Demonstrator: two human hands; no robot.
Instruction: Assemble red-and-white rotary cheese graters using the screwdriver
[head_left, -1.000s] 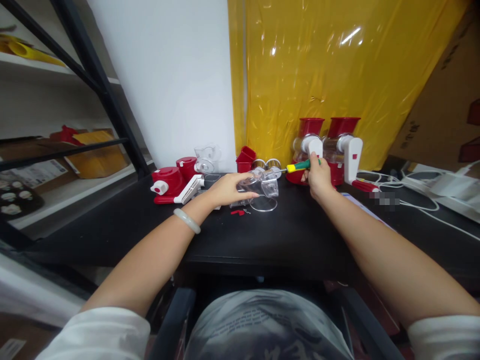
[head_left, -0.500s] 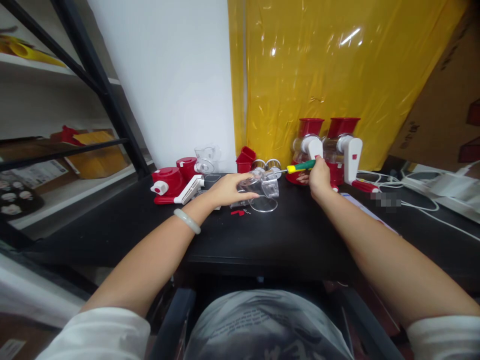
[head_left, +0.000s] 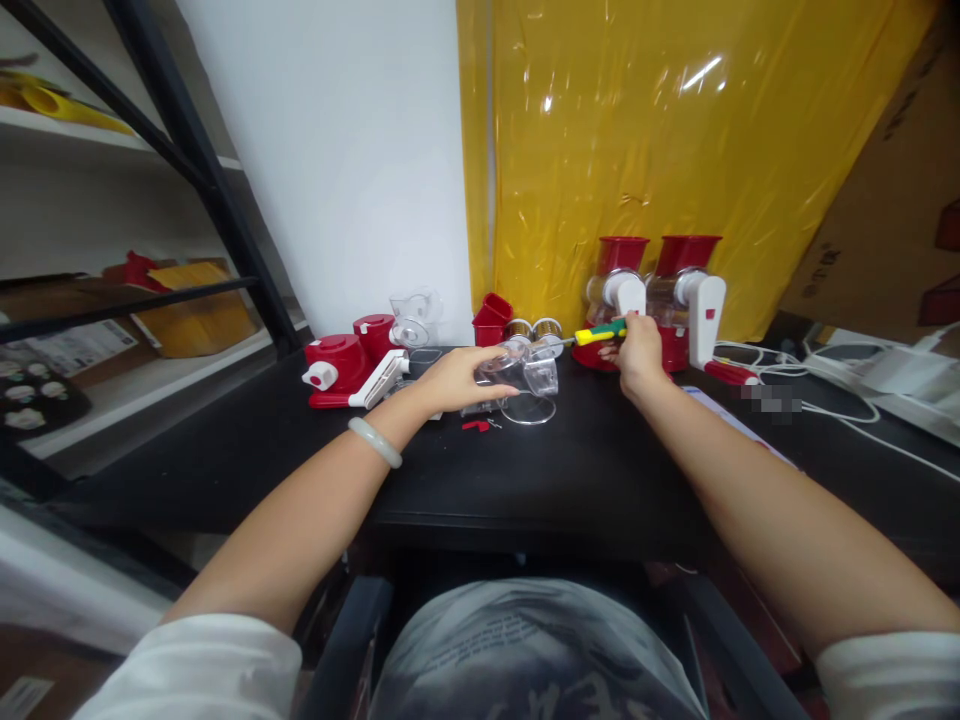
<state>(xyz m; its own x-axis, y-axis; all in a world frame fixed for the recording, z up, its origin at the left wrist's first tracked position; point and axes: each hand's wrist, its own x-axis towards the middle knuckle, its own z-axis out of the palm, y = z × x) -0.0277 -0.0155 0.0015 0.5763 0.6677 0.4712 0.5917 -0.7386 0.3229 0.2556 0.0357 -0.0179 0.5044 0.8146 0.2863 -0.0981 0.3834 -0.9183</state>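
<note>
My left hand (head_left: 471, 380) is closed around a clear plastic housing (head_left: 538, 376), which lies on its side over the black table. My right hand (head_left: 639, 352) grips a screwdriver (head_left: 598, 333) with a green and yellow handle. Its shaft points left and its tip meets the upper part of the housing; the exact contact point is too small to make out. A clear round rim (head_left: 529, 408) shows just below the housing. Small red pieces (head_left: 475, 426) lie on the table in front of my left hand, beside tiny metal bits.
Two red and white rotary graters (head_left: 690, 300) stand at the back right. Red bases (head_left: 335, 362) and a white crank handle (head_left: 384, 378) sit at the left. Behind the housing are a red hopper (head_left: 492, 318) and metal drums (head_left: 547, 330). White cables (head_left: 840, 375) run along the right.
My right hand has shifted its hold slightly on the screwdriver handle, so less of the green shows. My left hand and the clear housing stay where they were.
</note>
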